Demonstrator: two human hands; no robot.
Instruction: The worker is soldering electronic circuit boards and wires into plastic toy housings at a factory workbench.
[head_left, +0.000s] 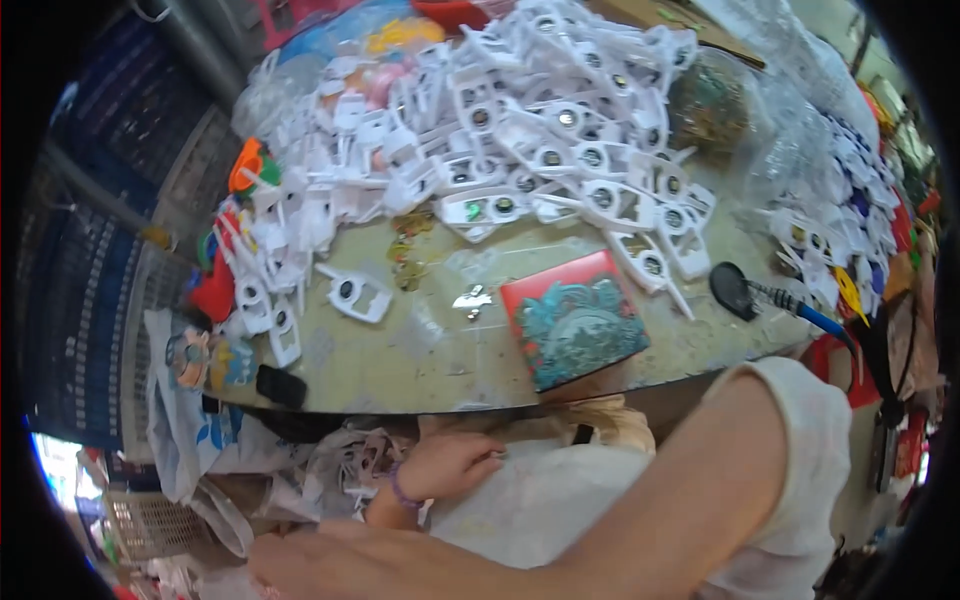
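Note:
My left hand (448, 468), with a purple bracelet at the wrist, is below the table's front edge, over the white cloth on my lap (540, 490). Its fingers are curled together, and whatever they may hold is too small to make out. My right arm reaches across my body to the lower left. There my right hand (315, 560) shows only its back; its fingers are hidden. On the table above lies a red square box (575, 320) with a teal patterned top. Left of it are a small shiny piece (473, 302) and a single white plastic part (355, 292) with a round dark insert.
A big heap of similar white plastic parts (560, 120) covers the table's back. A black-headed tool with a blue handle (780, 298) lies at right. A black object (281, 387) sits at the front left edge. Plastic bags (345, 465) and a beige basket (155, 525) are lower left.

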